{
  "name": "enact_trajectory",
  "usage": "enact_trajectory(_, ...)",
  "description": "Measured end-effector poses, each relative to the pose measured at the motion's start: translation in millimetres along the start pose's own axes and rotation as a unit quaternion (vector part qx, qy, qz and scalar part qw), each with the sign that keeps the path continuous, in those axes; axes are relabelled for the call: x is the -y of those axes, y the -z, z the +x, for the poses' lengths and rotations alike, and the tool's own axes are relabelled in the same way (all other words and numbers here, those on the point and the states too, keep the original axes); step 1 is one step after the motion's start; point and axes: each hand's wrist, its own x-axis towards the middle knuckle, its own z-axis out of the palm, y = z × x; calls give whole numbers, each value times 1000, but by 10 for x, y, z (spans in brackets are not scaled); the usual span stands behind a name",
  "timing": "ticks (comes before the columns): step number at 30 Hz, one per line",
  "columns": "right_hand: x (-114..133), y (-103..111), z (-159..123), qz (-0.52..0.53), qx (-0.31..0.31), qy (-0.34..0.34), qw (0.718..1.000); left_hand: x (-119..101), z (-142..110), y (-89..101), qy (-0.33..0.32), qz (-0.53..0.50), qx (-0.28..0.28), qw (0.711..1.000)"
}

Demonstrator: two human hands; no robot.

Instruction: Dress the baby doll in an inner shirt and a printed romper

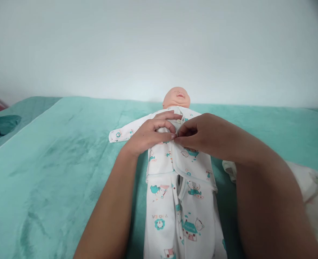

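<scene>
Teal plush with brushed, darker streaks makes up the cover (53, 169), on which a doll (176, 98) lies on its back below the white top's neckline. Over the chest the two hands meet: the left hand (153, 132) reaches in with its wrist low and fingers curved, the right hand (203, 130) with wrist arched and forearm bent sharply. Right thumb and fingers pinch the front edge of the white top (161, 160); the left ones are drawn narrow there, though whether they grip cloth I cannot tell. The doll's head, smooth and rounded, points away toward the pale wall (121, 46), its long axis running straight out from the wearer. One flat sleeve (123, 133) juts leftward. Soft printed trousers (161, 216) extend nearer.
</scene>
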Motion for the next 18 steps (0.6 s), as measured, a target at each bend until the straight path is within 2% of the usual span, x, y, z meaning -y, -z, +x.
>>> enact_trajectory(12, -7, 15, 8, -4, 6, -14, 1000, 5, -3, 46, 4, 7, 37, 999)
enact_trajectory(18, -21, 4, 14, -10, 6, -2, 1000, -18, -17, 46, 16, 4, 37, 999)
